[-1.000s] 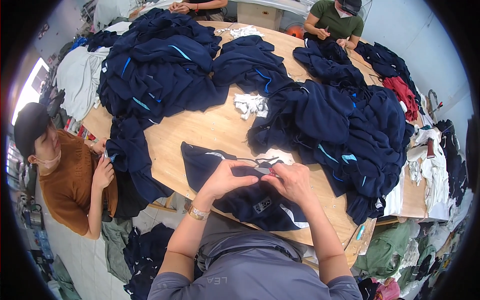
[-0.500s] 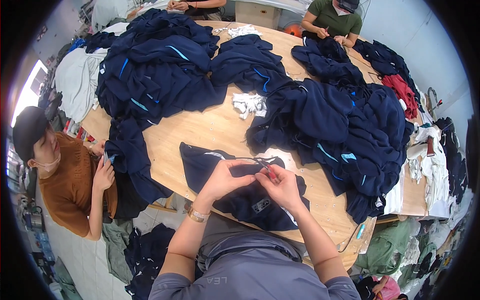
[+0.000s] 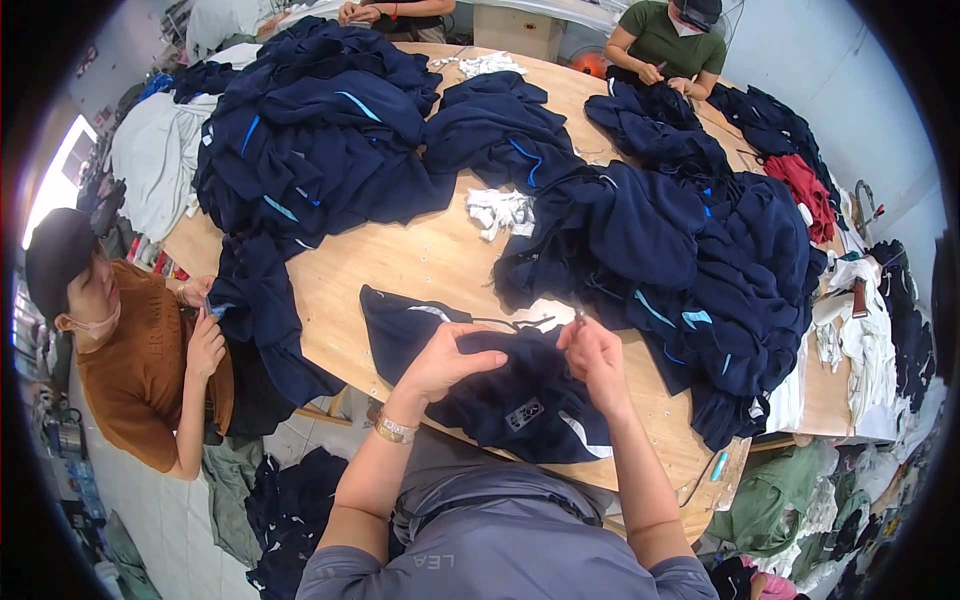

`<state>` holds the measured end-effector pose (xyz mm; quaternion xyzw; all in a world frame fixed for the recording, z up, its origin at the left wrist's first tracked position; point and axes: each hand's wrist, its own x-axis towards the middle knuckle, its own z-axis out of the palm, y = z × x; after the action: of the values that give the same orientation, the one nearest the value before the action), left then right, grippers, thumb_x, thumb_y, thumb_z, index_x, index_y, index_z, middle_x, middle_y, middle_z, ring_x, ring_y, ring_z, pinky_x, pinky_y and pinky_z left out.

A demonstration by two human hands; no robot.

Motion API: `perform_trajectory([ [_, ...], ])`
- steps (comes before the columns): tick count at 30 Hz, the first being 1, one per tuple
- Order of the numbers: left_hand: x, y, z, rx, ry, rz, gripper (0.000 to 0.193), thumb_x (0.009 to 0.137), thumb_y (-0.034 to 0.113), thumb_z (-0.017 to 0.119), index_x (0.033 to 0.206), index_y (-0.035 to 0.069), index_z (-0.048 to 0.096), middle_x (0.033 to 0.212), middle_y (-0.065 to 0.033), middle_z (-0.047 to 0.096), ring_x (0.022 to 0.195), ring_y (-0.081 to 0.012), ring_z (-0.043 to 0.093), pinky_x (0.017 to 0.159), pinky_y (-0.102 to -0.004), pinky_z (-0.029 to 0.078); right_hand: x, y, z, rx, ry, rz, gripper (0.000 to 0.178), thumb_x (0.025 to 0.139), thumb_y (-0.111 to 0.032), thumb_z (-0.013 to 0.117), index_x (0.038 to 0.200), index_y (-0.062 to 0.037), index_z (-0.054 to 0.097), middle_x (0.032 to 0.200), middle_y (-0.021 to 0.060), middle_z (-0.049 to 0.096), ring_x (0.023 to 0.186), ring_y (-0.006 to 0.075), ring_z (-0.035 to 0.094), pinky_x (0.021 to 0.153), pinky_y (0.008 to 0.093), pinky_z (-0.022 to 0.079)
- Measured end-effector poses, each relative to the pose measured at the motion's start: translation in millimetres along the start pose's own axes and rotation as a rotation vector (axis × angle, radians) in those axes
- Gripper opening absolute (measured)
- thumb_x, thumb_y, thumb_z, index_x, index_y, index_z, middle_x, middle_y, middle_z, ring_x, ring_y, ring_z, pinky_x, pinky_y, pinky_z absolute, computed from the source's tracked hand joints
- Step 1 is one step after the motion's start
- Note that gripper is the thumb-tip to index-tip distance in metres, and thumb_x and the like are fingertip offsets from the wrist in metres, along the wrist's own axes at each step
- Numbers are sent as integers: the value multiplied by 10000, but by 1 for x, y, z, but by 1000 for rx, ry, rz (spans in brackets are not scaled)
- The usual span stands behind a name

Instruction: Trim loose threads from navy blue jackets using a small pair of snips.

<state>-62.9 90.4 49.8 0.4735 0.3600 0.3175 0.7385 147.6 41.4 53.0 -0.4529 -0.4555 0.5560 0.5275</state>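
A dark navy garment lies crumpled at the table edge before me, with white stripes and a small pale printed patch on it. My left hand rests over its left part, thumb stretched out and apart from the fingers. A dark cord runs out from near those fingertips toward the right. On the garment's right side, my right hand is closed around what look like small thread snips. Only their metal tip shows above the fingers; the handle is hidden in the hand.
Navy garments form a large heap at the right and another at the far left. White scraps lie mid-table. A co-worker sits at the left, handling navy cloth; another works at the far right. A turquoise-handled tool lies near the right edge.
My right hand has moved right, away from my left hand, carrying the snips. The left hand has barely moved; its thumb and fingers now stand apart, and the cord lies lower on the garment.
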Motion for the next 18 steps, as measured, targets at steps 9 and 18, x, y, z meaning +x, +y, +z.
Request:
perform_trajectory([
  [9, -3, 1, -1, 105, -28, 42, 236, 732, 16, 699, 954, -44, 645, 889, -40, 641, 811, -82, 574, 759, -200, 447, -3, -8, 5, -986, -77, -217, 360, 775, -370, 656, 715, -35, 537, 598, 154, 547, 569, 311, 563, 514, 351, 406],
  [18, -2, 5, 4, 308, -27, 242, 247, 773, 76, 682, 1003, -8, 650, 982, -72, 661, 935, -116, 589, 852, -250, 442, 9, 13, 2, -479, 38, -103, 345, 853, -346, 609, 758, -27, 514, 543, 20, 417, 506, 108, 390, 486, 272, 308],
])
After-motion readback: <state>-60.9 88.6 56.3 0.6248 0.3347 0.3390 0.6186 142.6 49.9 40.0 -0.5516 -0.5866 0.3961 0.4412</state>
